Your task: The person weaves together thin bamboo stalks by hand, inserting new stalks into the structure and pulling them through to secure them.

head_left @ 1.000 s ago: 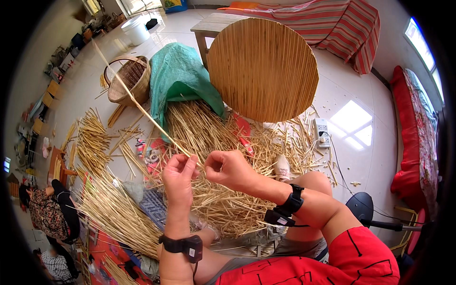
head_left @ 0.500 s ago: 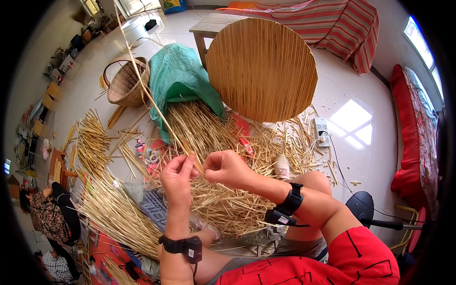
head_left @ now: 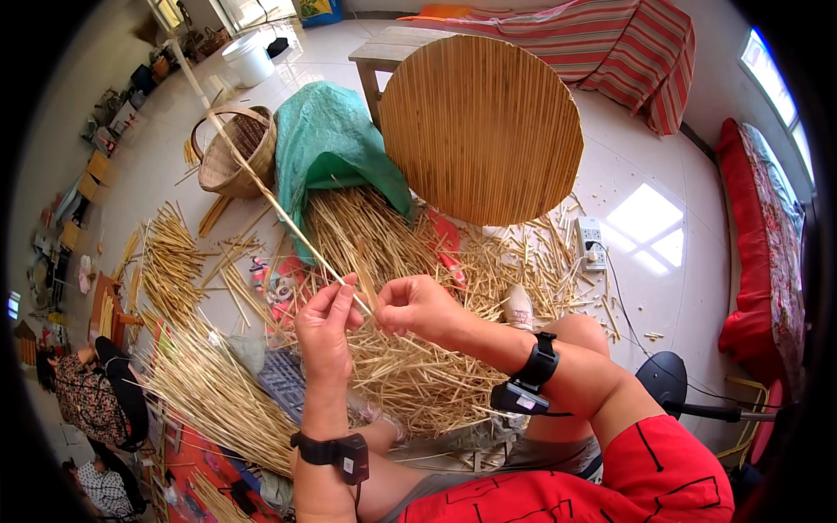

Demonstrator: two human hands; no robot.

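A long, thin pale stalk (head_left: 277, 206) slants from the upper left down to my hands. Its near end is pinched between the thumb and fingers of my left hand (head_left: 325, 327). Close by on the right, the fingers of my right hand (head_left: 417, 307) are closed on a thin tan strip of husk (head_left: 367, 277) that stands up beside the stalk. Below and beyond both hands lies a heap of dry stalks and husks (head_left: 418, 375). More stalks (head_left: 366, 231) poke from the mouth of a green woven sack (head_left: 327, 131).
Bundled stalks (head_left: 170, 261) and a longer sheaf (head_left: 218, 388) lie left. A wicker basket (head_left: 231, 166), white bucket (head_left: 248, 59) and round slatted board (head_left: 481, 131) against a wooden bench (head_left: 384, 45) stand farther off. A power strip (head_left: 590, 244) is right. People (head_left: 91, 397) sit far left.
The stalk's far end has swung left and lower, now crossing the basket. The husk strip in my right hand stands farther apart from the stalk. Both hands stay nearly in place.
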